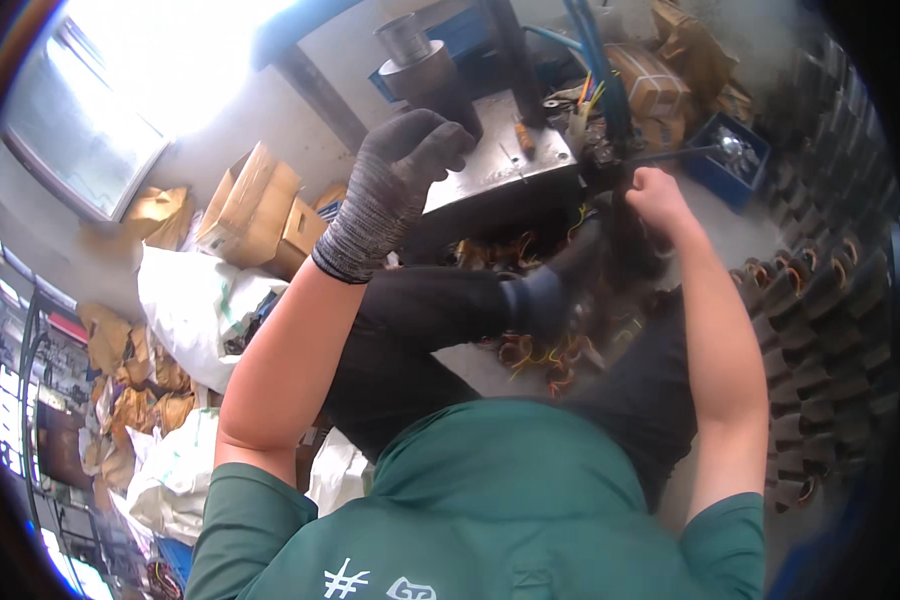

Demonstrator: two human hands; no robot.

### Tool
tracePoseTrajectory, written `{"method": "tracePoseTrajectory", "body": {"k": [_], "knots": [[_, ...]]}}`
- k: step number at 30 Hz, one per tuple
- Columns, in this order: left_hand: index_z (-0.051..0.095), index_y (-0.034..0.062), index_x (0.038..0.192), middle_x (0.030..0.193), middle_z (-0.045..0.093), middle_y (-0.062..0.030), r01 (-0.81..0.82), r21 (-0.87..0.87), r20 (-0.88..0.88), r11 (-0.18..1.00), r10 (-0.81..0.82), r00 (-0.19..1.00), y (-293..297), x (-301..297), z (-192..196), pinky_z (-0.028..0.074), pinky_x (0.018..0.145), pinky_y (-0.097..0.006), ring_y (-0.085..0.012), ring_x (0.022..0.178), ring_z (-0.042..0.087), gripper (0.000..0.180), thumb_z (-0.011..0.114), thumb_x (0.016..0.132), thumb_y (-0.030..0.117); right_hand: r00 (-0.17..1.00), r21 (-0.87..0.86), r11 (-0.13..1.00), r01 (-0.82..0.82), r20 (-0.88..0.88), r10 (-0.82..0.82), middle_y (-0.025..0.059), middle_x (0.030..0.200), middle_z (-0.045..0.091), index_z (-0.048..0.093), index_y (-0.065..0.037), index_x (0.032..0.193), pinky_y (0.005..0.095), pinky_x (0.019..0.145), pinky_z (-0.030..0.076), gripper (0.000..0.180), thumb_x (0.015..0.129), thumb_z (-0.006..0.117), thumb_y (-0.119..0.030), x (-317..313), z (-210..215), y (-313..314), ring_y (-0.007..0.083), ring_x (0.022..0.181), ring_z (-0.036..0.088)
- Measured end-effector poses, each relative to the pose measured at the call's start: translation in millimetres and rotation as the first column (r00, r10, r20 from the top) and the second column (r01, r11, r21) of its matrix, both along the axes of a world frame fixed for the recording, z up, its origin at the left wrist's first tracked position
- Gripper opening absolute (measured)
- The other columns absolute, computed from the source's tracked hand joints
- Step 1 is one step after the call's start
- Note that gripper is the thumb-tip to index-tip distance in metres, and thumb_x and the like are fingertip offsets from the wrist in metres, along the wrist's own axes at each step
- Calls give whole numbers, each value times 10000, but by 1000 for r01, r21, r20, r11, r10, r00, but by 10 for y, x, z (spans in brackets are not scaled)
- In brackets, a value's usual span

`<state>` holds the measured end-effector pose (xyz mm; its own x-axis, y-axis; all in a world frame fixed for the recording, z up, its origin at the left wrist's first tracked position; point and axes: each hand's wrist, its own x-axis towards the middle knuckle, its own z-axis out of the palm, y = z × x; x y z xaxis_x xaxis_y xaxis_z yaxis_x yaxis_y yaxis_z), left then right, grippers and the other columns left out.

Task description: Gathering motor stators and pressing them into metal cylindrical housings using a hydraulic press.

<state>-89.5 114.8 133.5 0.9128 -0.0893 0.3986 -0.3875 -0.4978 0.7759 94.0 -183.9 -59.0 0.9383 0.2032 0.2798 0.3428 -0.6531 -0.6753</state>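
My left hand (410,160), in a dark grey knit glove, is raised at the left edge of a metal machine plate (490,165). Its fingers curl inward, and whatever they may hold is hidden. My right hand (660,203) is bare and closed in a fist at the right of the machine, just under a thin metal lever (675,155). What lies inside that fist does not show. On the plate lies a small orange-brown piece (523,140), with thin pin-like bits beside it. Behind my left hand stands a stepped metal cylinder (425,75).
Open cardboard boxes (250,205) and white sacks (185,310) stand at the left. A blue bin (727,160) holds shiny metal parts at the far right. Rows of dark curved parts (820,320) are stacked along the right. Wound parts with coloured wires (550,360) lie below the machine.
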Motion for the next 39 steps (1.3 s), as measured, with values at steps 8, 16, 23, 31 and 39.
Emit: {"method": "tracePoseTrajectory", "body": {"k": [8,16,23,31,39], "knots": [[700,-5,977,906,712,-73,-104,-98,-54,990,99,994,120,-30,-155,528,776,-285,-127,827,654,316,632,954,302,996,-13,996,-83,29,84,229,808,631,586,16,809,426,716,482,179,732,636,-137,248,-291,452,382,782,617],[665,35,913,799,660,-38,-193,-635,-228,748,57,972,59,-305,-896,470,702,-275,-124,716,595,334,632,943,366,770,791,245,561,-607,197,-7,670,512,518,-114,812,246,449,432,73,855,577,-104,-1027,275,993,110,540,522],[654,31,948,826,652,-16,-487,-611,-531,624,133,837,-572,-232,-2474,484,741,-287,-116,779,588,210,610,989,232,786,673,580,459,-612,89,18,667,542,518,-84,802,264,473,442,118,824,623,-36,-1779,-1465,1083,121,532,544],[547,35,1244,1096,637,-94,-195,-591,-540,783,-204,817,-230,-64,-2632,489,930,-326,-154,1043,590,337,665,942,128,778,532,774,343,-622,83,48,742,603,576,-31,888,271,520,442,108,813,648,-2,-1812,-1377,893,127,600,566],[580,-9,1173,1061,665,-144,337,-276,-500,900,-434,750,202,386,-1521,532,848,-353,-193,992,636,499,776,810,271,755,543,817,194,-614,229,16,678,576,571,-35,876,245,475,428,113,828,672,-24,-1257,-510,1051,87,533,536]]}}
